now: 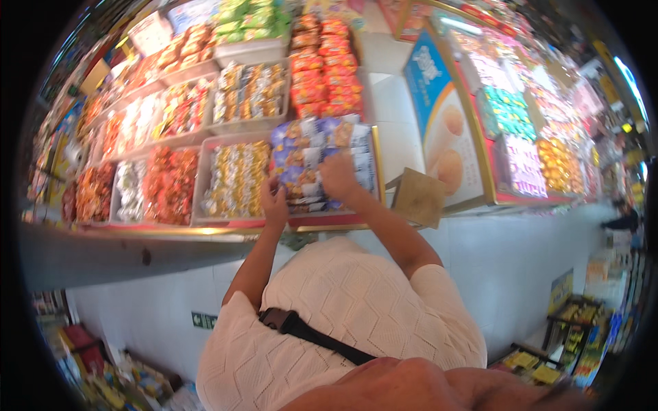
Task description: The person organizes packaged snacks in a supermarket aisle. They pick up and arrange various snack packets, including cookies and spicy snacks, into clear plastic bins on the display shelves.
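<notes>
In front of me, rows of purple snack packets with white ends fill the display section at the counter's front right. My left hand is at the left edge of these packets, fingers partly curled against them; whether it grips one is unclear. Lying over the middle of the rows, my right hand has its fingers bent down onto the packets. Its fingertips are hidden, so a hold on a packet cannot be made out. Gold-and-silver wrapped sweets fill the bin just left of my left hand.
Red snack packets stand behind the purple ones. More bins hold red-wrapped sweets and gold-and-brown sticks. A brown stool stands right of the counter, beside a second display with a printed side panel. The counter's gold-coloured edge runs before me.
</notes>
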A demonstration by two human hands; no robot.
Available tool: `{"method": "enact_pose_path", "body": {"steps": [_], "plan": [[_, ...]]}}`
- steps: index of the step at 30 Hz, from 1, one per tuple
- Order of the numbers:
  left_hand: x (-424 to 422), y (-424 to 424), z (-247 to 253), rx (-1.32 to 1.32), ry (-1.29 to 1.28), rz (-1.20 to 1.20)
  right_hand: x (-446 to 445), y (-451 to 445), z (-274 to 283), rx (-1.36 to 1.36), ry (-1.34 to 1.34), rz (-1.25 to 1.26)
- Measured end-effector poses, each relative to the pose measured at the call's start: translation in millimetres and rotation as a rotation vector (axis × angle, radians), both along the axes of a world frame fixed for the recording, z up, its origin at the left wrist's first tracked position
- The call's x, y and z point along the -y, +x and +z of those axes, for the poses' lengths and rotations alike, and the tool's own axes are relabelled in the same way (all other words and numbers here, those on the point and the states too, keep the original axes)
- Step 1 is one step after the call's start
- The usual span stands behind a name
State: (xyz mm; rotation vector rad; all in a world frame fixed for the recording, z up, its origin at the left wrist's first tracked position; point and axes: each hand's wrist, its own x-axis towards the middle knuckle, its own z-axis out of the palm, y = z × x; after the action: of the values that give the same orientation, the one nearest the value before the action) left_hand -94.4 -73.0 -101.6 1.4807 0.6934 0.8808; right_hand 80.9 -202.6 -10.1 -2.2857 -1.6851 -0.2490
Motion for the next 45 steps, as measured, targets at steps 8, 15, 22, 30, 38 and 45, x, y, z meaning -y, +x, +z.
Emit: {"method": "enact_pose_path", "body": {"steps": [8, 15, 22, 30, 38, 45], "plan": [[-9.2, -4.8, -14.2, -0.013, -0.015, -0.035, -27.4, -19.0, -4.1, -0.080, 0.028, 0.205], [3.9, 3.3, 7.9, 0.044, -0.017, -0.067, -29.2, -23.1, -18.2, -0.169, 0.136, 0.246], [-9.4, 2.6, -20.8, 0.055, -0.062, -0.024, -32.0, -22.9, -9.9, -0.244, 0.081, 0.257], [-3.9, 7.7, -12.3, 0.068, -0.191, -0.055, -28.5, -7.6, 33.5, -0.281, 0.342, 0.148], [-10.0, 4.2, -2.2, 0.095, -0.209, -0.097, -31.8, 0.7, 37.6, -0.343, 0.056, 0.008], [-12.6, 2.6, 1.3, 0.131, -0.141, -0.098, -34.6, 4.7, 31.5, -0.363, 0.118, 0.016]]}}
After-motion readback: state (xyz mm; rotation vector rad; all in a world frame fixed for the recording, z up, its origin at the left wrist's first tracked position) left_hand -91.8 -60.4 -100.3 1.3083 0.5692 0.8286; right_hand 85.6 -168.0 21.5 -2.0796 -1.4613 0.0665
